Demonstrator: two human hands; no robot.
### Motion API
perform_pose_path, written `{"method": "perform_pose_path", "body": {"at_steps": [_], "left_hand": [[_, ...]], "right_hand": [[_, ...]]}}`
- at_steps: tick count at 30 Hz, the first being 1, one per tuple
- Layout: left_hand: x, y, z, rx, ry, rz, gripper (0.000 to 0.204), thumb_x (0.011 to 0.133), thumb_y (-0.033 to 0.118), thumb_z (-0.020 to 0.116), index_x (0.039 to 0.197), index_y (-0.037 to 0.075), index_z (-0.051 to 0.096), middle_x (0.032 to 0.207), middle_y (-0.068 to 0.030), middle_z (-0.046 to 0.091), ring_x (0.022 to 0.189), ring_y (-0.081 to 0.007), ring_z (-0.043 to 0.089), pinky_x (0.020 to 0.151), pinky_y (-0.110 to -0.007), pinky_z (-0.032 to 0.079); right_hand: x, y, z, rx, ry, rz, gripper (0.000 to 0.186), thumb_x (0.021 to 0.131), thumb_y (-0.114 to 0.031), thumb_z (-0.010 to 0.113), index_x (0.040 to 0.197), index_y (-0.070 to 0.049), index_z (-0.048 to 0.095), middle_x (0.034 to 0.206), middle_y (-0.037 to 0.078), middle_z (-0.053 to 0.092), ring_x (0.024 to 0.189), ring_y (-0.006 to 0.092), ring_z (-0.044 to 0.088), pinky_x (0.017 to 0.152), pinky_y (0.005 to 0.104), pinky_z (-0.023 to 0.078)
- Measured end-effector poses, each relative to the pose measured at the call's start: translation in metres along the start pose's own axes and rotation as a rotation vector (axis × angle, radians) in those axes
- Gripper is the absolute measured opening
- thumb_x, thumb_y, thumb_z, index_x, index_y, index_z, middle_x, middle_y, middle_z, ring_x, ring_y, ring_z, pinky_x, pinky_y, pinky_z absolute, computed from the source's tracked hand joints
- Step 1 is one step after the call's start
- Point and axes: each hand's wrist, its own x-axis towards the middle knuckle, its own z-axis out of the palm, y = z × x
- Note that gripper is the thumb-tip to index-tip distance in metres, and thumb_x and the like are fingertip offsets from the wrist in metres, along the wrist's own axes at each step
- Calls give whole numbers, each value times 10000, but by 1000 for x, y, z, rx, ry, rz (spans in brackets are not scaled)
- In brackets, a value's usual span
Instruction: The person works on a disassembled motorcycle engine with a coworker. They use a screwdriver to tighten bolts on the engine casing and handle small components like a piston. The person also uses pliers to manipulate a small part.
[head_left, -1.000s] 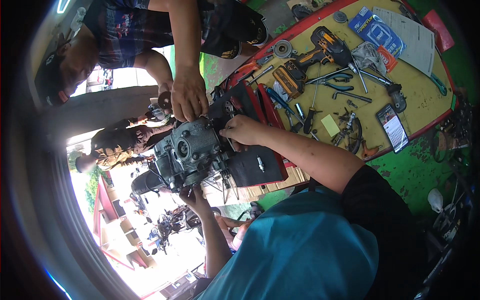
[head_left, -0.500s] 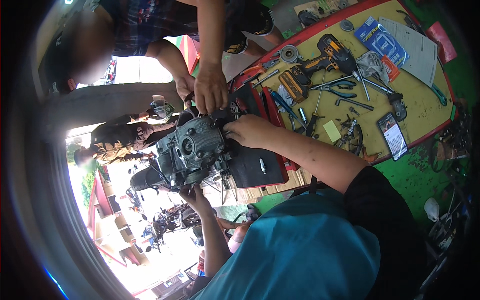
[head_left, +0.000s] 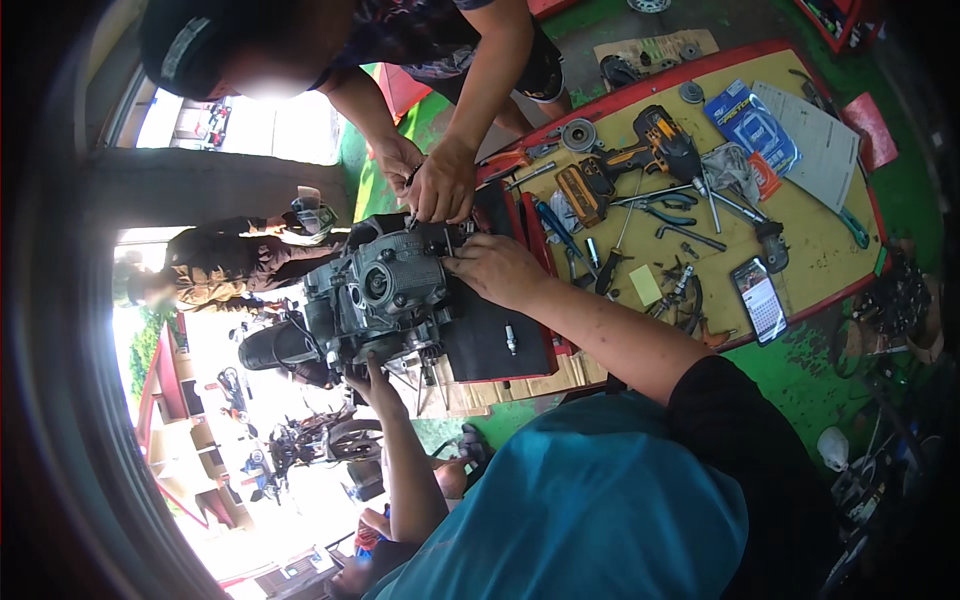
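Observation:
A grey motorcycle engine (head_left: 350, 300) rests on a black mat (head_left: 490, 345) at the left end of the bench. My left hand (head_left: 376, 390) grips the engine's near side, its fingers up against a round part and partly hidden by it. From the right, my right hand (head_left: 495, 270) has its curled fingers on the engine's edge beside the cylinder head (head_left: 395, 275). Just beyond it, a co-worker's two hands (head_left: 440, 185) pinch a small dark part over the engine's far side. On the mat lies a spark plug (head_left: 511, 339).
Right of the mat, a yellow-topped bench (head_left: 800, 240) with a red rim carries a cordless impact driver (head_left: 650, 145), pliers (head_left: 670, 205), a screwdriver (head_left: 608, 272), a phone (head_left: 760, 300) and a blue packet (head_left: 752, 125). The co-worker leans in from the far side.
The co-worker's hands have come together over the engine's far side and their head has moved right. My hands stay on the engine; the view has shifted slightly.

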Motion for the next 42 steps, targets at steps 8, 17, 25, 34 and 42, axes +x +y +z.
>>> {"method": "perform_pose_path", "body": {"at_steps": [8,17,25,34,42], "left_hand": [[28,-59,-12,48,40,74,994,913,244,775,1608,213,64,1583,-143,346,1353,-304,487,1088,-530,378],[8,-30,17,-49,87,141,1011,867,236,813,1581,4,137,1616,-245,177,1493,-355,215,1230,-466,185],[13,-49,19,-41,144,191,1036,809,318,863,1568,50,211,1565,-277,291,1449,-377,312,1194,-464,254],[-13,5,21,-65,140,155,958,788,230,875,1518,65,276,1456,-245,423,1352,-346,459,1118,-423,379],[4,-27,23,-159,133,222,1005,748,231,892,1512,54,264,1449,-234,443,1356,-342,470,1110,-427,409]], "right_hand": [[-3,-17,-2,147,98,179,270,896,-203,702,1146,-114,750,1031,81,738,1004,254,669,890,365,543],[-53,-33,-71,238,-128,557,262,902,-306,713,989,-60,743,814,158,714,751,357,699,684,451,540],[-188,64,-124,-70,-451,1023,441,931,-404,617,936,27,712,788,236,697,783,422,693,732,492,520],[-170,106,-124,-426,-668,923,433,956,-311,534,1208,33,607,1093,296,687,1035,469,650,906,546,516],[-184,106,-122,-481,-657,666,302,877,-183,649,1121,-9,693,1066,263,698,1018,450,661,872,527,536]]}}
